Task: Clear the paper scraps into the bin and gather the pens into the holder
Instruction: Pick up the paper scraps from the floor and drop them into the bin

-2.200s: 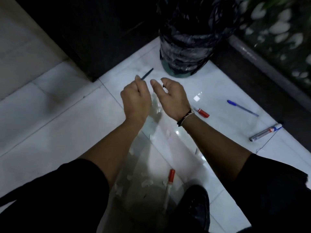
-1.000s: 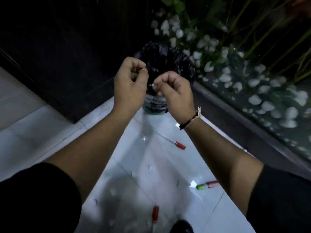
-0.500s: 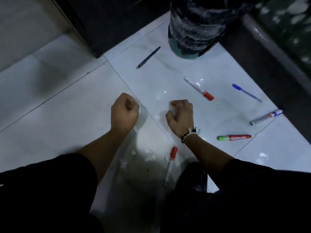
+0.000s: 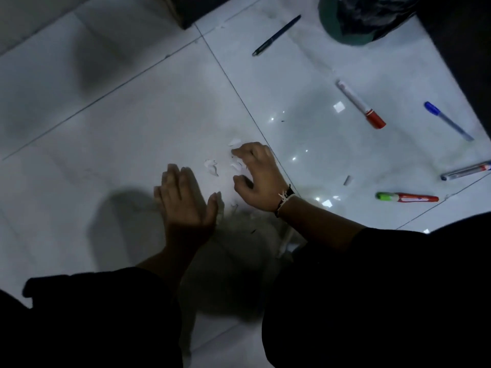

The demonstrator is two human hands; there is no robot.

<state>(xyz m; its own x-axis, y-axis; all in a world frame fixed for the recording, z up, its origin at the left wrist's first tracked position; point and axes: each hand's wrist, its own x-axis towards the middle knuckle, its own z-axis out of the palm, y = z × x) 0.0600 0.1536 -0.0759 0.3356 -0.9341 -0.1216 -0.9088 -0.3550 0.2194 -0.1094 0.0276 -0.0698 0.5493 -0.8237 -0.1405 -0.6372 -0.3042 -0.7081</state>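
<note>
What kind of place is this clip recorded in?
Probably an indoor floor corner, not a desk: glossy white floor tiles with dark grout lines, a bin lined with a black bag standing on them, and pens and paper scraps scattered around.

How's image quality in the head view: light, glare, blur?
Head view: dim overall, corners darkest; specular glare spots on the glossy floor right of the right hand; left hand is motion-blurred and casts a broad shadow; paper scraps stay readable; bin cropped at the top edge; sleeves black out the bottom.
</note>
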